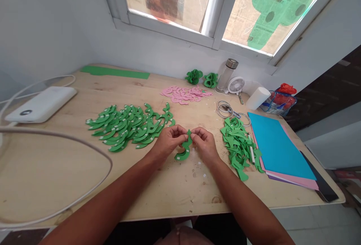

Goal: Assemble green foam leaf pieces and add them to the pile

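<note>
Between my two hands is a curved green paper cutout [185, 151] with small white squares stuck on it. My left hand [172, 136] pinches its upper part from the left, thumb against fingers. From the right, my right hand [203, 139] grips the same upper part with its fingertips. The lower hooked end hangs over the table. Left of my left hand lies a heap of similar green cutouts [124, 128], many with white squares. Beyond my right forearm is a pile of green paper scraps [237, 143] with a white pen [252, 151] on it.
Behind lie pink paper cutouts [183, 94] and two green paper balls [194, 76]. A glass bottle [225, 74], a small fan [236, 85], scissors [228, 109] and a blue paper stack [282, 147] are on the right. A white power bank [42, 104] and looping cable [108, 158] occupy the left.
</note>
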A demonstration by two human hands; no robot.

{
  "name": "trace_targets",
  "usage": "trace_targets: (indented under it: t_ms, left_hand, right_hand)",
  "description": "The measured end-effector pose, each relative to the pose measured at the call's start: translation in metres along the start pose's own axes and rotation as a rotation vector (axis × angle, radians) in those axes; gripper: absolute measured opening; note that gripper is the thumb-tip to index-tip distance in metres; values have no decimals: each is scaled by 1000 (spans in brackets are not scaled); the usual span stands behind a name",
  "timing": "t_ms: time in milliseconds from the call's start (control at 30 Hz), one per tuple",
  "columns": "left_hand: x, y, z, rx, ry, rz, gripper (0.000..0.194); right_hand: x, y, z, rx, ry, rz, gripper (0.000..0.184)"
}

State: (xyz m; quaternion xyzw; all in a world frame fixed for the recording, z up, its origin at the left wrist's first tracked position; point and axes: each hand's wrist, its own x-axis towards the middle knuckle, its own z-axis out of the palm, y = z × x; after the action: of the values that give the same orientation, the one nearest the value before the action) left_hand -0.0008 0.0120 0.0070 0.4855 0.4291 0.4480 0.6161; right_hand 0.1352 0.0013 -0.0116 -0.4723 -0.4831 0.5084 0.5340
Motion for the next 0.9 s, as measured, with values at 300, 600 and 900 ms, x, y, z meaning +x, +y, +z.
trace_targets:
  t_ms: [300,600,900]
  left_hand:
    - [0,-2,0,-9,-24,-5,14]
    - [0,1,0,-27,3,-17,14]
    - [1,-2,-1,-27,-11,-18,14]
  right_hand:
    - [2,4,0,46,16,17,7]
    - [1,2,1,91,-7,30,7]
    - [0,3,0,41,1,19,12]
